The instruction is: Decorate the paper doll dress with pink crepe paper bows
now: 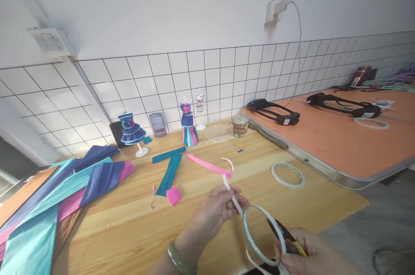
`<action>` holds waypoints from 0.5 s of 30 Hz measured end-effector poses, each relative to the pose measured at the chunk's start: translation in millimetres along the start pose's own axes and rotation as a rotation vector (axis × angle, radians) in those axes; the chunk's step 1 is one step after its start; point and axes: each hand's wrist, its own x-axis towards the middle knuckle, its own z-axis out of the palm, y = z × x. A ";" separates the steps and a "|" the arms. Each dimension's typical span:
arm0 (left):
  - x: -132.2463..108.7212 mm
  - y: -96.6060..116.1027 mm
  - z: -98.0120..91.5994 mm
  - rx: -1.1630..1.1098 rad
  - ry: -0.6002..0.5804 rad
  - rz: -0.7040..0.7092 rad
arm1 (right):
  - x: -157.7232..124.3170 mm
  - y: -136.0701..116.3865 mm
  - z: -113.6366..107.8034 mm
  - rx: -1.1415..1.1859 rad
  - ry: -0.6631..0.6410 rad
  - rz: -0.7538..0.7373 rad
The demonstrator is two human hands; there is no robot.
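My left hand (218,212) pinches the loose end of a white tape strip (235,201) between thumb and fingers. The strip runs to a roll of tape (245,225), a thin ring standing on edge. My right hand (306,251) grips that roll's right side, together with what look like black-and-yellow scissors (285,235), partly covered by the fingers. Below the roll hangs another loose white strip. Ahead on the wooden table (129,223) lie a pink paper strip (209,165), teal paper strips (169,175) and a folded pink piece (173,196).
Small mannequins in paper dresses, one navy (132,130) and one striped (188,126), stand near the tiled wall beside a glass (240,126). Coloured crepe paper (65,193) covers the left. Another tape roll (288,174) lies right, by an orange table (327,141) bearing black headsets (275,112).
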 end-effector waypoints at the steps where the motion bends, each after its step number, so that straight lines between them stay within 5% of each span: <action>1: -1.8 -0.8 1.4 0.045 -0.012 -0.006 | 1.2 -4.0 1.6 0.009 0.001 -0.005; 6: -18.4 0.3 4.5 0.134 -0.103 0.004 | 14.9 -17.7 8.3 0.083 -0.012 -0.067; 15: -46.2 16.0 -12.3 0.389 0.055 0.103 | 38.9 -25.5 16.0 -0.005 -0.140 -0.067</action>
